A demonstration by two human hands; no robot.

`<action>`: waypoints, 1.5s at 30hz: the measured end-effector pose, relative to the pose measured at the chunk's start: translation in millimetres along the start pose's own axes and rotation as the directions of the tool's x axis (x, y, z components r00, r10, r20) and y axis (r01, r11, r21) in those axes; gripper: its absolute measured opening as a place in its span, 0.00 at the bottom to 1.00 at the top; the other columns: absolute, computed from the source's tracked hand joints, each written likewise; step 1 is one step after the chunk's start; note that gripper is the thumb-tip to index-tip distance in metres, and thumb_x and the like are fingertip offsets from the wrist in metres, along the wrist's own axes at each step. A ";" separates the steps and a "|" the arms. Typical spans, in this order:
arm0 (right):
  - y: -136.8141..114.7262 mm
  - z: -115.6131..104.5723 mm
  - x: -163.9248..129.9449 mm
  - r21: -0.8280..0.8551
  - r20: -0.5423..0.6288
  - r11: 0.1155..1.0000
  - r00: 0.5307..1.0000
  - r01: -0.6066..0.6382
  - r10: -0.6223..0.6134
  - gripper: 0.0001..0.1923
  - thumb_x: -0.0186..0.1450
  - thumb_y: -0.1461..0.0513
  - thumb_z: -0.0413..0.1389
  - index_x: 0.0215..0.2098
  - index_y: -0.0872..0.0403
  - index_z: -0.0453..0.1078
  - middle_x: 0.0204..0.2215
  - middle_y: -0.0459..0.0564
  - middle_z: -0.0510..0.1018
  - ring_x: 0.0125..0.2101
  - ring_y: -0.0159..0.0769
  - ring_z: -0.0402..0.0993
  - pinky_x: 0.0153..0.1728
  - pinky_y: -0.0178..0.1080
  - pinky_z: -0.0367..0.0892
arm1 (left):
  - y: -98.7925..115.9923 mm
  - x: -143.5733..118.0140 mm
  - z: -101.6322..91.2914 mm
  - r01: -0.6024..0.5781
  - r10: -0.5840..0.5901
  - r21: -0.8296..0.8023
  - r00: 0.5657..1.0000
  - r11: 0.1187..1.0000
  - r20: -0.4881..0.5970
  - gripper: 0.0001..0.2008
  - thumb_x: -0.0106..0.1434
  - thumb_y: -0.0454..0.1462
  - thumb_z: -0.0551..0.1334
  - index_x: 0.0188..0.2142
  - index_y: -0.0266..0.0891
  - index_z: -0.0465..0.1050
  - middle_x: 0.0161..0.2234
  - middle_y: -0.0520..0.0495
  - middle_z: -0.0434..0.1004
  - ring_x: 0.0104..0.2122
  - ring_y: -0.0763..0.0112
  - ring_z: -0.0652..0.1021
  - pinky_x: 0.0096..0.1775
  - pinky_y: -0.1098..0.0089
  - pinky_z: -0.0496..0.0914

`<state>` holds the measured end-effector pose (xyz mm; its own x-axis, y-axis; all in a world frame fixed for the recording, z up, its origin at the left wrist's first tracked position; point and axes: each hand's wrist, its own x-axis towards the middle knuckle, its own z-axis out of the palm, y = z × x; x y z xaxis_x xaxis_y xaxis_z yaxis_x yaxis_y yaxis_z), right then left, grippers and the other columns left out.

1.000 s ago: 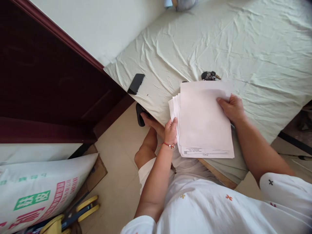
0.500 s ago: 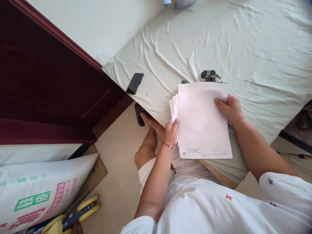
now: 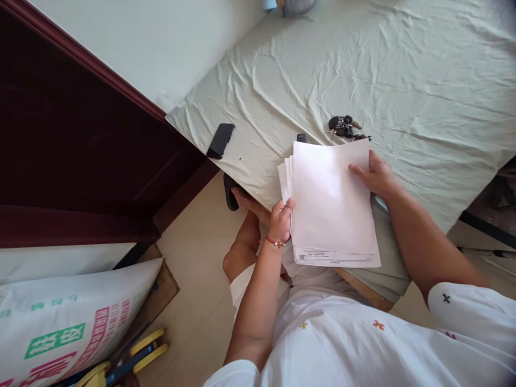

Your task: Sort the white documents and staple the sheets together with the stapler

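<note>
A stack of paper sheets (image 3: 328, 204) is held up in front of me, over the edge of the cloth-covered surface. The top sheet is blank, and a printed strip of a sheet beneath shows along the near edge. My left hand (image 3: 281, 220), a red beaded bracelet at its wrist, pinches the left side of the stack, where a few sheets stick out unevenly. At the upper right edge my right hand (image 3: 379, 174) grips the stack with its thumb on top; its other fingers are mostly hidden underneath.
Beyond the papers a bunch of keys (image 3: 342, 126) lies on the pale green sheet (image 3: 423, 107), with a small black object (image 3: 301, 138) nearby. A black phone-like object (image 3: 220, 141) rests at the left edge. A printed white sack (image 3: 76, 317) and a dark red door (image 3: 80, 118) are at left.
The right hand and the stack's right side have shifted slightly left, and the top sheet now bows a little. My left hand keeps its hold.
</note>
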<state>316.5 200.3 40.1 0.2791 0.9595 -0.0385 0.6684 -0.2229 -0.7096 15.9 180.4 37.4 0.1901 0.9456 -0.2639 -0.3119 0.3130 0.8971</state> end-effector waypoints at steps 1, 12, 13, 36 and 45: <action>-1.0 -0.8 -0.4 0.007 -0.006 1.000 1.000 -0.002 0.002 0.29 0.67 0.46 0.57 0.60 0.51 0.68 0.54 0.63 0.77 0.60 0.62 0.71 0.60 0.64 0.68 | 1.0 -0.5 -0.2 0.009 -0.009 -0.003 1.000 1.000 0.016 0.24 0.54 0.55 0.77 0.38 0.39 0.80 0.35 0.45 0.86 0.52 0.52 0.83 0.56 0.57 0.75; 0.0 -9.8 -3.9 0.571 0.159 0.806 0.984 -0.156 0.078 0.27 0.50 0.45 0.73 0.42 0.48 0.79 0.39 0.53 0.85 0.35 0.51 0.82 0.35 0.52 0.79 | -1.1 -0.5 -6.3 0.043 -0.043 0.007 0.993 0.999 0.106 0.26 0.55 0.54 0.77 0.45 0.38 0.83 0.47 0.40 0.87 0.61 0.48 0.79 0.63 0.53 0.72; 0.7 -9.5 -3.6 0.604 0.153 0.779 0.984 -0.165 0.090 0.26 0.46 0.46 0.75 0.39 0.48 0.79 0.37 0.53 0.85 0.33 0.50 0.81 0.33 0.51 0.79 | -3.3 0.4 -7.1 0.033 -0.033 0.007 0.998 0.999 0.062 0.26 0.55 0.54 0.77 0.46 0.39 0.83 0.49 0.40 0.87 0.63 0.49 0.77 0.65 0.53 0.70; 8.8 8.4 -1.5 0.630 -0.127 0.777 0.988 0.015 0.084 0.16 0.53 0.50 0.72 0.35 0.47 0.79 0.33 0.48 0.83 0.29 0.44 0.76 0.30 0.46 0.72 | -1.0 1.0 -3.9 -0.054 0.036 0.136 0.990 0.989 0.134 0.24 0.60 0.57 0.72 0.42 0.39 0.84 0.44 0.44 0.87 0.59 0.52 0.78 0.63 0.56 0.70; 12.5 13.0 -0.3 0.571 -0.155 0.819 0.987 0.047 0.051 0.17 0.56 0.48 0.70 0.37 0.47 0.79 0.33 0.47 0.82 0.30 0.44 0.76 0.29 0.44 0.72 | -1.5 0.4 -4.9 -0.045 0.019 0.161 0.987 0.986 0.161 0.24 0.61 0.57 0.72 0.41 0.38 0.83 0.40 0.44 0.86 0.52 0.54 0.81 0.57 0.58 0.74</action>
<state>315.8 199.5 22.1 0.4159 0.9088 0.0347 0.1668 -0.0388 -0.9852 11.9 180.7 34.2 0.3315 0.9248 -0.1865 -0.1663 0.2519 0.9534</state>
